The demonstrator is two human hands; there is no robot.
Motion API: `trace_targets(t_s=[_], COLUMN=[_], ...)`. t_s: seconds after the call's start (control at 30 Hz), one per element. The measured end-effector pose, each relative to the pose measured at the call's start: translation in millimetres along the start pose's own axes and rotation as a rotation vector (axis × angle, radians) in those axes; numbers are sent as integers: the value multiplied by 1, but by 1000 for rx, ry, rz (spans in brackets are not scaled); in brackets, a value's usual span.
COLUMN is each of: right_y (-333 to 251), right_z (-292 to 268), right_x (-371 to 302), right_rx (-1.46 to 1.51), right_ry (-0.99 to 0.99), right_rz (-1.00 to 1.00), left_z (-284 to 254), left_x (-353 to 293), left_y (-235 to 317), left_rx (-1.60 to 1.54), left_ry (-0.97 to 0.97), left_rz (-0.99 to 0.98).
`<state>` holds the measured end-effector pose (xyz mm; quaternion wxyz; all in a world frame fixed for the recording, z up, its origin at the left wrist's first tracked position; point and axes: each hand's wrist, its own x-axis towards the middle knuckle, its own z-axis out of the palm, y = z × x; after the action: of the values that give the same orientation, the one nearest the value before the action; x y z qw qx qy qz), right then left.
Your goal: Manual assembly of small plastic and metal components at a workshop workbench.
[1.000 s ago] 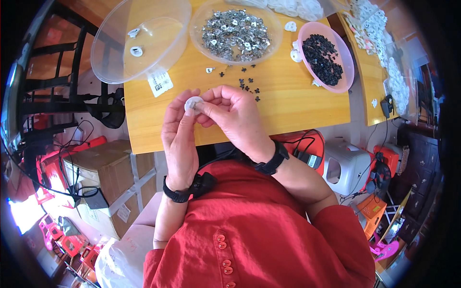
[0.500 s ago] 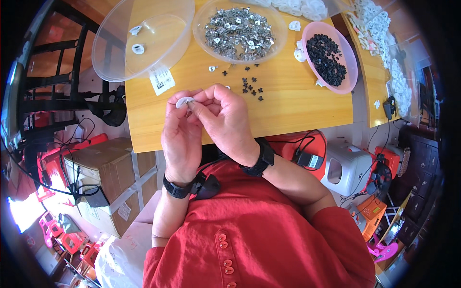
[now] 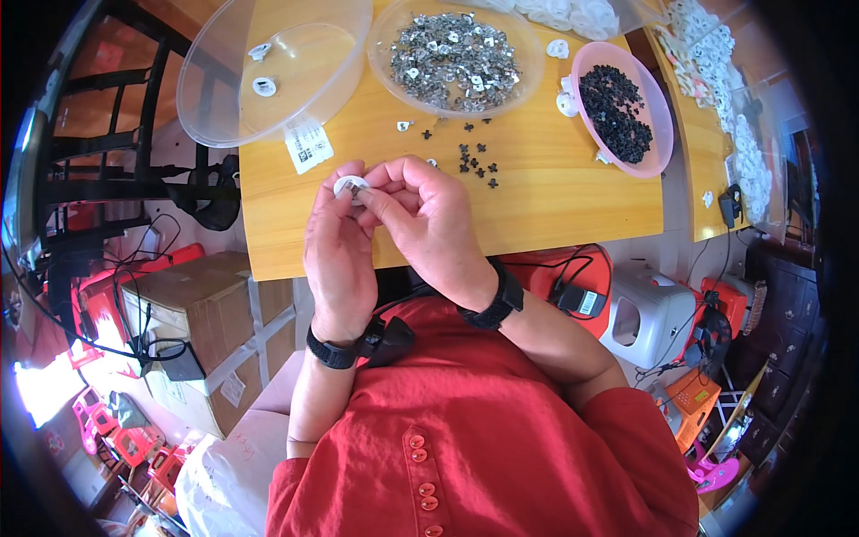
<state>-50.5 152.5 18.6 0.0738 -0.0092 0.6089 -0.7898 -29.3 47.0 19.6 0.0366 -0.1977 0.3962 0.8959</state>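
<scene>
Partly behind fingers, a white disc.

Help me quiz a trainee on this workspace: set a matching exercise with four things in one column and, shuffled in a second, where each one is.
Things:
1. white round piece
2. heap of black parts
3. heap of metal parts
4. cardboard box

Places:
A. in the pink bowl
B. by the table's near left corner
C. in the left hand, touched by the right hand
D. in the middle clear bowl

Pairs: 1-C, 2-A, 3-D, 4-B
</scene>
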Motion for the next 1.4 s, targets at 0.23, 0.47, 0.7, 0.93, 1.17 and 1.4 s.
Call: trace_targets(t_s=[0.23,0.47,0.7,0.93,1.17,1.4], right_y=[2,6,-14,-30,-25,-22], right_z=[-1,-11,-37,-118,-123,-111], right_x=[-5,2,-4,32,48,57], right_rx=[-245,-118,-126,-1007,-833,-1084], right_ry=[26,105,2,254,248,249], right_rz=[-133,-44,50,-202,-62,-131], left_z=[-4,9,9,-9,-15,-7], left_x=[2,-7,-6,2,4,2], left_y=[-12,-6,-9,-8,-13,-11], left_rx=[-30,127,174,74,49,15], left_ry=[12,-85,-115,-113,-140,-126], left_rz=[56,52,-25,-79,-128,-119])
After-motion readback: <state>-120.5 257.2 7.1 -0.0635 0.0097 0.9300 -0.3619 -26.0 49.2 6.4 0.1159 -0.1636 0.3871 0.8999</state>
